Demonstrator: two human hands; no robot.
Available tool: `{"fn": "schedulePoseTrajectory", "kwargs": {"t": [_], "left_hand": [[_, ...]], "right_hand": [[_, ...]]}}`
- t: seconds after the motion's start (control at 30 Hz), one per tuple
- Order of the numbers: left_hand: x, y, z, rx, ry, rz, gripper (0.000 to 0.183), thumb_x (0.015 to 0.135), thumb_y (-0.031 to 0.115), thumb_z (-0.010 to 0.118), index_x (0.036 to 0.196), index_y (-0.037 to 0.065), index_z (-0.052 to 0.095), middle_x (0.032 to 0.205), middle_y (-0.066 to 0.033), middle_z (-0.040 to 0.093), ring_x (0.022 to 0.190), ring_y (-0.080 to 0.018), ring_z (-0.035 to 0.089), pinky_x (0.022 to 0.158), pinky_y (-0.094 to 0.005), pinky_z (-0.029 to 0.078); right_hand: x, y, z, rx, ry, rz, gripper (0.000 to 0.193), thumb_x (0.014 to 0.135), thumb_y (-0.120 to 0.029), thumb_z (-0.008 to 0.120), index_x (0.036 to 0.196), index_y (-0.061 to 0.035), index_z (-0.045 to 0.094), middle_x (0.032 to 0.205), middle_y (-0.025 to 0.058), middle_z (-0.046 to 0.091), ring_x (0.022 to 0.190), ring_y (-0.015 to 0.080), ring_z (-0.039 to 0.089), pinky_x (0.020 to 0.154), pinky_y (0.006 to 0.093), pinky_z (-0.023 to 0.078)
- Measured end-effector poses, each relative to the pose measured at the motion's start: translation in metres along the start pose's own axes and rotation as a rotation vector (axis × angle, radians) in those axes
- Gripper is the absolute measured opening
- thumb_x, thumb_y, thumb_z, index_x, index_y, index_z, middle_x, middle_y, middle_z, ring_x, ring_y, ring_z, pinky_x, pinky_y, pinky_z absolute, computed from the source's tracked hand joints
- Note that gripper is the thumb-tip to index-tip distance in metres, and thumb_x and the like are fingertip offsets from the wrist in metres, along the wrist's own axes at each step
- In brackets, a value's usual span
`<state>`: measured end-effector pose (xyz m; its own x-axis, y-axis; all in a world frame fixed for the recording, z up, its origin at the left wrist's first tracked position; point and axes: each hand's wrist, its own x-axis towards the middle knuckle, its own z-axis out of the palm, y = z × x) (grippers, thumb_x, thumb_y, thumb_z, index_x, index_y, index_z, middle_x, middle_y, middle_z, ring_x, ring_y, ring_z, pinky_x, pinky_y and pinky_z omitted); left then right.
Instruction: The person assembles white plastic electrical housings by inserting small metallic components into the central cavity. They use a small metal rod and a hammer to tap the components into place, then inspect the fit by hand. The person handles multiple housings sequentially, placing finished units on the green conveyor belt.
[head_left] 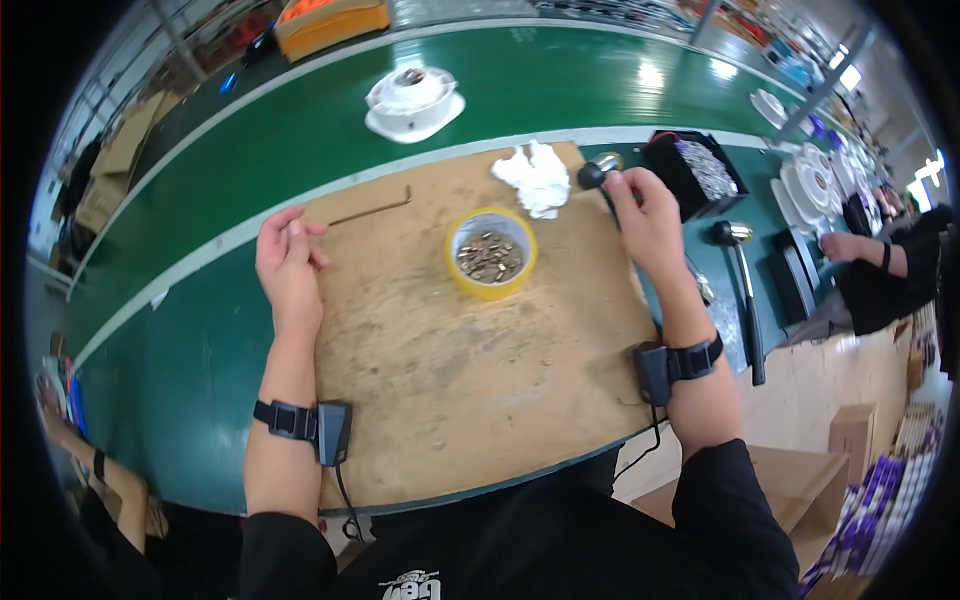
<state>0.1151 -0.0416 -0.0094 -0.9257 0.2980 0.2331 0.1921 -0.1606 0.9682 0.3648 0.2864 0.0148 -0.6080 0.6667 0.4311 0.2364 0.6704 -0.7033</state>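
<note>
My left hand (290, 262) is over the board's left edge, fingers partly curled but apart. An L-shaped hex key (370, 212) reaches from its fingertips across the board; no firm grip shows. At the far right corner, my right hand (648, 215) is closed around a hammer just by its black-ended head (592, 176); the palm hides most of the handle. A yellow-rimmed round tub (463, 279) of small metal fasteners (490, 258) stands between my hands on the brown board (450, 390). Crumpled white tissue (538, 180) lies beside the hammer head.
Another hammer (748, 300) lies at right, near a black bin (690, 205) of silver screws. A white plastic housing (412, 100) sits on the green belt (540, 75) beyond. Co-workers' arms show at both sides. Cardboard boxes (790, 480) stand at lower right.
</note>
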Motion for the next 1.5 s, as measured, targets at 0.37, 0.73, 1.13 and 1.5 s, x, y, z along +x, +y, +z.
{"fn": "schedulePoseTrajectory", "kwargs": {"t": [0.37,0.73,1.13,1.5], "left_hand": [[-0.004,0.007,0.025,0.502,-0.038,0.406,0.01,0.094,0.006,0.065,0.104,0.003,0.064,0.095,-0.0017,0.061,0.075,-0.0084,0.053,0.067,-0.0224,0.044],[-0.009,0.012,0.03,0.566,-0.096,0.495,0.009,0.087,0.005,0.072,0.089,0.002,0.064,0.091,-0.0045,0.061,0.069,-0.0114,0.048,0.06,-0.025,0.04],[-0.011,0.004,0.029,0.41,-0.104,0.342,0.009,0.09,0.006,0.071,0.087,0.002,0.063,0.081,0.0012,0.055,0.064,-0.0044,0.045,0.056,-0.0207,0.037],[-0.014,0.002,0.023,0.332,-0.083,0.264,0.008,0.092,0.008,0.07,0.088,0.004,0.065,0.077,0.0051,0.056,0.065,-0.0011,0.046,0.057,-0.0181,0.037]], "right_hand": [[0.001,0.008,-0.018,-0.309,0.004,-0.019,0.02,0.084,-0.008,0.064,0.103,0.0006,0.064,0.095,0.0177,0.065,0.092,0.0337,0.064,0.082,0.0428,0.051],[0.004,0.001,-0.007,-0.431,0.117,-0.197,0.027,0.084,-0.015,0.071,0.108,-0.0039,0.066,0.097,0.0158,0.065,0.091,0.0342,0.062,0.08,0.0435,0.049],[0.002,-0.014,0.012,0.01,-0.138,-0.193,0.01,0.084,-0.003,0.071,0.089,-0.0004,0.062,0.086,0.0105,0.061,0.079,0.0235,0.062,0.07,0.0339,0.05],[-0.002,-0.021,0.009,0.617,0.172,-0.115,0.015,0.098,0.004,0.057,0.112,0.0074,0.057,0.101,0.0145,0.069,0.088,0.016,0.07,0.079,0.0266,0.057]]}}
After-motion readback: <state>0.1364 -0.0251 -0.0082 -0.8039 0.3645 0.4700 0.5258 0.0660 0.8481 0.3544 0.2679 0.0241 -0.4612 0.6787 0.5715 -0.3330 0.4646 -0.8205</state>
